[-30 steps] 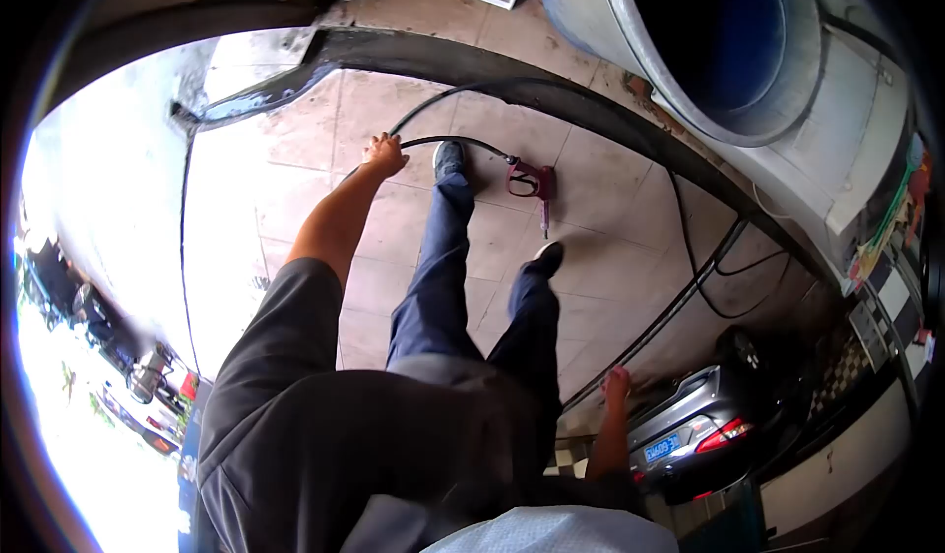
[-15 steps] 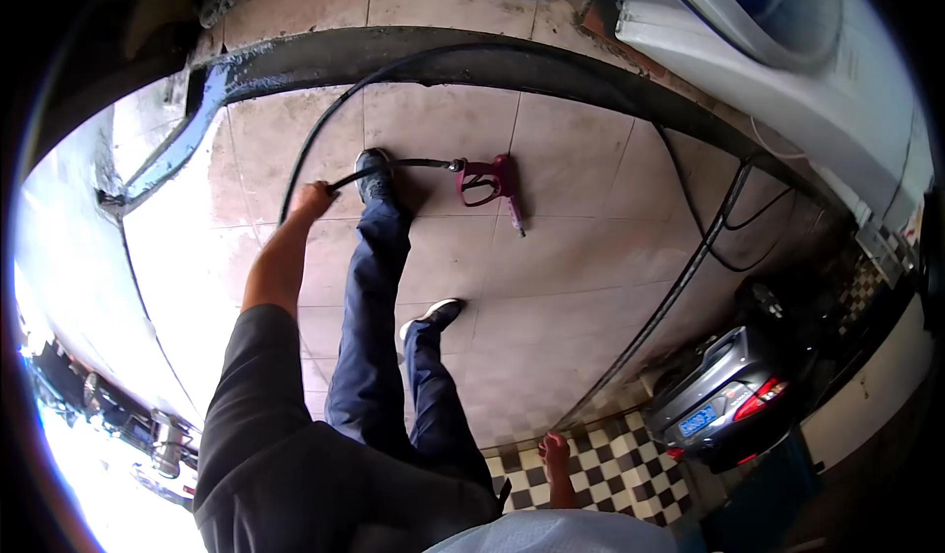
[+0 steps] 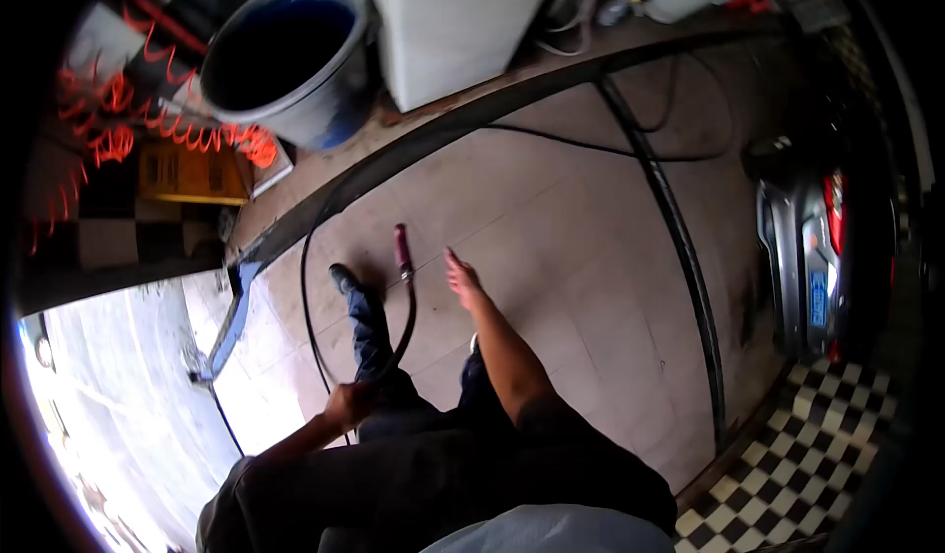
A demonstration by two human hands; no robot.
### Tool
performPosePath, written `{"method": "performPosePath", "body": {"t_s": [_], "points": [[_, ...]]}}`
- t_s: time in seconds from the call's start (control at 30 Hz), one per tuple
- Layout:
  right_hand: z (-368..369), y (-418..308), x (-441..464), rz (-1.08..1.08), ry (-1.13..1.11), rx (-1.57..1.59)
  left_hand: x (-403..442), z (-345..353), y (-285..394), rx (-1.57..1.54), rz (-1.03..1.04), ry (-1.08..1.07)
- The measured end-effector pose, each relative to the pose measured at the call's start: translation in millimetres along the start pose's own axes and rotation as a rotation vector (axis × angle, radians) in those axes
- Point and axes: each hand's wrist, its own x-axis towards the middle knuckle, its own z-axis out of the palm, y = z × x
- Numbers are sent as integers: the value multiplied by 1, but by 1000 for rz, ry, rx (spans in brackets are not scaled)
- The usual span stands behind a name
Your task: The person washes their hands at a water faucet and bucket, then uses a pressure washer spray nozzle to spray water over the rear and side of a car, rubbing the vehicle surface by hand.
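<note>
My left hand [image 3: 350,405] is wrapped round a black hose [image 3: 409,322] close to my body. From there the hose curves up to a dark red spray gun [image 3: 402,246], seen end-on above the tiled floor. My right hand [image 3: 461,277] reaches forward to the right of the gun, fingers apart and not touching it. Another stretch of hose runs past my left foot.
A large bucket [image 3: 359,110] and a white cabinet [image 3: 448,36] stand beyond a dark floor channel [image 3: 394,159]. Orange coiled tubing [image 3: 261,145] lies at upper left. A grey car [image 3: 787,258] is at right, near a checkered floor [image 3: 787,464]. Another hose crosses the floor.
The view has turned. My left hand has drawn back toward my body with the hose. The gun has changed its angle. My right hand has come forward from the lower right to beside it.
</note>
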Motion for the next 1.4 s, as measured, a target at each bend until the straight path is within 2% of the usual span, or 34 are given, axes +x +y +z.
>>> {"method": "performPosePath", "body": {"t_s": [0.1, 0.17, 0.23, 0.3, 0.37, 0.4, 0.43, 0.5, 0.57, 0.63, 0.67, 0.7, 0.77, 0.87, 0.97, 1.1, 1.17, 1.2, 1.23, 1.3, 1.37, 1.4], "points": [[-30, -32, -92, -129, -207, -12, -52, 30, 55, 170, 58, -6], [-59, -38, -149, -224, -264, 1, -64, 35, 94, 202, 97, -32], [-92, -40, -202, -166, -177, 44, -72, 35, 144, 188, 158, -81], [-122, -43, -234, 17, -30, 71, -67, 35, 183, 151, 242, -147], [-167, -41, -295, -48, -14, 77, -68, 43, 218, 81, 358, -173], [-193, -34, -309, -40, 28, 104, -44, 59, 204, 389, 328, -286], [-218, -2, -283, 63, 126, 191, -28, 73, 201, 376, 468, -304], [-286, 95, -218, 81, 12, 429, -21, 90, 214, 324, 661, -381], [-321, 134, -262, -85, 21, 749, -5, 110, 246, 234, 778, -454], [-362, 155, -335, -8, 121, 588, 1, 137, 276, 444, 873, -517], [-380, 174, -344, -10, 169, 746, -2, 148, 289, 555, 910, -552], [-400, 198, -349, -11, 218, 907, -4, 157, 303, 515, 848, -574], [-449, 236, -375, -169, 200, 1006, -10, 172, 338, 560, 947, -585], [-513, 259, -442, -526, 434, 1140, -8, 232, 355, 759, 1045, -647], [-547, 230, -549, -729, 665, 1210, -19, 294, 396, 671, 991, -668], [-642, 259, -596, -952, 1057, 1117, -14, 391, 420, 633, 915, -652], [-683, 282, -618, -1087, 1158, 1117, -2, 416, 446, 587, 881, -662], [-696, 294, -633, -1106, 1219, 1113, 31, 440, 414, 417, 953, -663], [-704, 306, -643, -1118, 1278, 1104, 52, 445, 394, 349, 863, -686], [-717, 334, -681, -998, 1310, 1070, 74, 442, 344, 125, 453, -751], [-753, 377, -682, -958, 1349, 1057, 86, 442, 283, -519, -177, -754], [-765, 391, -685, -939, 1396, 1080, 86, 446, 253, -737, -381, -707]]}}
